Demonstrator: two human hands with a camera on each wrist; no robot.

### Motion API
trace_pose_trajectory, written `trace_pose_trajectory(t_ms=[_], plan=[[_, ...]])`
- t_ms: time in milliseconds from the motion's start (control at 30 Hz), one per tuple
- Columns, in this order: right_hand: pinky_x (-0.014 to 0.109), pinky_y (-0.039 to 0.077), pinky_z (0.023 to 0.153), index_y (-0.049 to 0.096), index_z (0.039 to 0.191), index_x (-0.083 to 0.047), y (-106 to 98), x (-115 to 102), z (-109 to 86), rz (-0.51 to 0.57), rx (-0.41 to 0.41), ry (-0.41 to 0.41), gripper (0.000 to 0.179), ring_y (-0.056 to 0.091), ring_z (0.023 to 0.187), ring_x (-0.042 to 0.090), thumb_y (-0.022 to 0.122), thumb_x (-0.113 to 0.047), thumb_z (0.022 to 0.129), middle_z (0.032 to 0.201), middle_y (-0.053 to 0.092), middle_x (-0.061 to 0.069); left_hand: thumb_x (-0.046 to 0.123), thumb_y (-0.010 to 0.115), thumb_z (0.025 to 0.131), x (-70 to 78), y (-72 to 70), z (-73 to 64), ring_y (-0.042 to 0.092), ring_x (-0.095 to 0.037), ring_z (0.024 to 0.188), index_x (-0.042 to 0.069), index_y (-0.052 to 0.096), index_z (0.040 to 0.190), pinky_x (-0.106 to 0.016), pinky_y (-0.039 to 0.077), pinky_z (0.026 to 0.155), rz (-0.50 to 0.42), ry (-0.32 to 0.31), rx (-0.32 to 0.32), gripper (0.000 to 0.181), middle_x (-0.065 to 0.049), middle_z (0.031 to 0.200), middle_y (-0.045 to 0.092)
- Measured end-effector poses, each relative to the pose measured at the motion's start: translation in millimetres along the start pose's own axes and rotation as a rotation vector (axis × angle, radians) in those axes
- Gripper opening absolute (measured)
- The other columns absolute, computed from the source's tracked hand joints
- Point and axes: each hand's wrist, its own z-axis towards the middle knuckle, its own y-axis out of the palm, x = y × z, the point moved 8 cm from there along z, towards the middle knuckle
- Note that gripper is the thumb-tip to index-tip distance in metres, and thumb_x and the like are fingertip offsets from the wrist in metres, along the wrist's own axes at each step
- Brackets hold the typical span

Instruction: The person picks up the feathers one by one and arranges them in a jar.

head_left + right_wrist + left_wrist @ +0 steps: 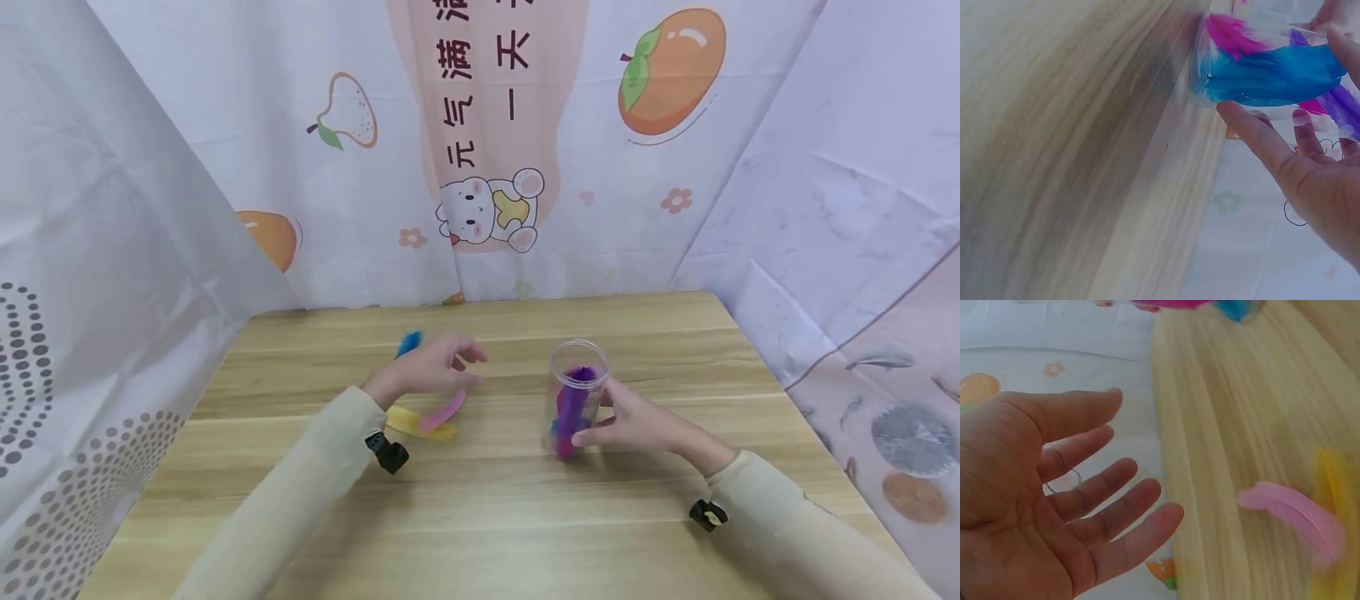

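A clear plastic jar (552, 396) stands upright and uncovered on the right half of the table. Blue (1272, 76), magenta (1235, 36) and purple (1341, 106) feathers are inside it. My right hand (637, 419) holds the jar from its right side, thumb and fingers around the wall. To the left, my left hand (435, 367) hovers with nothing in it, its fingers spread and loosely bent. Below that hand a pink feather (446, 410) lies across a yellow feather (405, 420). Part of a blue feather (409, 342) shows behind the left hand.
The wood-grain table (480, 533) reaches back to a printed white curtain (360, 192). More cloth hangs along the left and right sides. Each wrist carries a small black strap-on device, the left one (387, 452) and the right one (707, 515).
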Motion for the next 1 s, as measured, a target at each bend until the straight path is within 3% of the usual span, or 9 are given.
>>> trace_pose_trajectory(t_ms=[133, 200, 367, 467, 733, 1000], plan=[[0.04, 0.059, 0.088, 0.028, 0.151, -0.014, 1, -1, -1.4, 0.007, -0.006, -0.007, 0.088, 0.05, 0.127, 0.045, 0.085, -0.016, 0.084, 0.141, 0.047, 0.017, 0.021, 0.071, 0.096, -16.0, 5.1, -5.9, 0.06, -0.036, 0.12, 0.001, 0.062, 0.128, -0.046, 0.05, 0.102, 0.083, -0.055, 0.039, 0.039, -0.016, 0.13, 0.063], [0.039, 0.059, 0.087, 0.029, 0.151, -0.015, 0, 0, -2.2, 0.006, -0.004, -0.006, 0.087, 0.051, 0.127, 0.044, 0.085, -0.017, 0.084, 0.14, 0.047, 0.016, 0.02, 0.072, 0.095, -25.5, 6.8, -8.1, 0.059, -0.036, 0.121, -0.001, 0.062, 0.128, -0.048, 0.05, 0.101, 0.126, -0.118, 0.076, 0.04, -0.017, 0.131, 0.062], [0.037, 0.059, 0.087, 0.031, 0.149, -0.013, -1, 0, -3.0, 0.007, 0.0, -0.017, 0.084, 0.052, 0.125, 0.043, 0.085, -0.016, 0.085, 0.137, 0.051, 0.016, 0.017, 0.078, 0.089, -51.3, 14.4, -11.1, 0.06, -0.024, 0.09, -0.001, 0.06, 0.13, -0.037, 0.054, 0.082, 0.201, -0.303, 0.131, 0.048, -0.016, 0.13, 0.062], [0.038, 0.059, 0.087, 0.031, 0.149, -0.013, 0, 0, -2.1, 0.013, 0.001, -0.024, 0.084, 0.053, 0.125, 0.043, 0.085, -0.016, 0.084, 0.137, 0.051, 0.016, 0.016, 0.08, 0.086, -60.6, 17.9, -12.6, 0.056, -0.021, 0.079, 0.0, 0.061, 0.129, -0.034, 0.052, 0.072, 0.225, -0.357, 0.141, 0.05, -0.014, 0.126, 0.064], [0.038, 0.059, 0.087, 0.031, 0.149, -0.015, -1, 0, -1.5, 0.012, -0.007, -0.017, 0.084, 0.052, 0.127, 0.041, 0.085, -0.017, 0.084, 0.138, 0.051, 0.015, 0.017, 0.085, 0.08, -70.9, 21.4, -15.1, 0.059, -0.023, 0.09, 0.002, 0.065, 0.123, -0.042, 0.054, 0.085, 0.236, -0.406, 0.149, 0.05, -0.011, 0.113, 0.068], [0.038, 0.059, 0.086, 0.028, 0.151, -0.015, 1, 1, 0.7, 0.018, -0.01, -0.009, 0.088, 0.053, 0.125, 0.04, 0.085, -0.016, 0.084, 0.14, 0.048, 0.014, 0.013, 0.086, 0.078, -82.7, 21.9, -16.3, 0.058, -0.023, 0.085, 0.0, 0.067, 0.116, -0.041, 0.054, 0.081, 0.202, -0.396, 0.154, 0.044, -0.007, 0.097, 0.065]])
